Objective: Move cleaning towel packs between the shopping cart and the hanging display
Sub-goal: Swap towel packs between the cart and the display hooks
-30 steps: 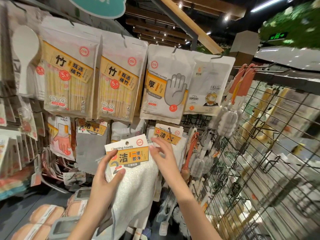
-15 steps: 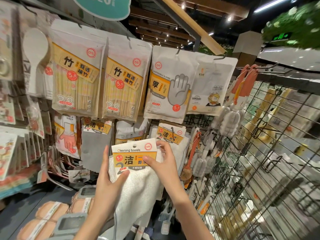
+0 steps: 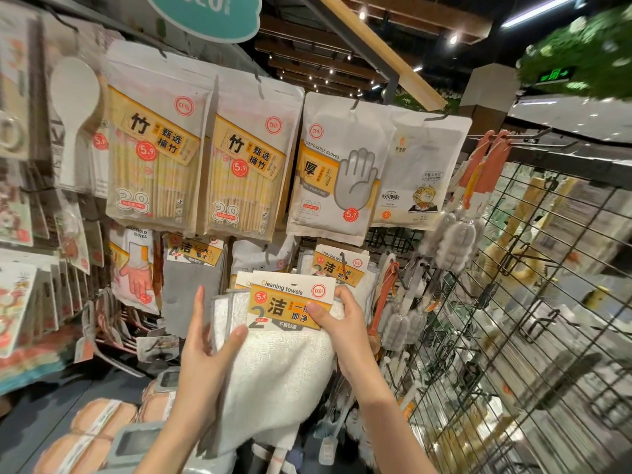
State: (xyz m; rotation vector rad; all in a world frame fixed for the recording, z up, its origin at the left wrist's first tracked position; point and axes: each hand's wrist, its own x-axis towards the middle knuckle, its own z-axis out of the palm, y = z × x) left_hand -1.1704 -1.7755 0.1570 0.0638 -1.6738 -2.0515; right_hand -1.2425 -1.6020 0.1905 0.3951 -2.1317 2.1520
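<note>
A white cleaning towel pack [image 3: 277, 367] with a yellow "Cleaning towels" header card is held up in front of the hanging display. My left hand [image 3: 205, 350] grips its left edge, thumb across the cloth. My right hand [image 3: 342, 323] pinches the header card at its right side. Another pack of the same kind [image 3: 338, 268] hangs on a hook just behind and above, and a grey towel pack [image 3: 193, 285] hangs to the left. The shopping cart is not in view.
Above hang bamboo chopstick packs [image 3: 157, 162] and a disposable gloves pack [image 3: 338, 172]. Bottle brushes [image 3: 455, 241] hang on a black wire grid panel [image 3: 530, 319] at right. Orange sponges [image 3: 99, 425] lie on the lower left shelf.
Both hands have lifted the towel pack up and to the right, closer to the hanging pack. My right hand has shifted from the card's top edge to pinching its right side.
</note>
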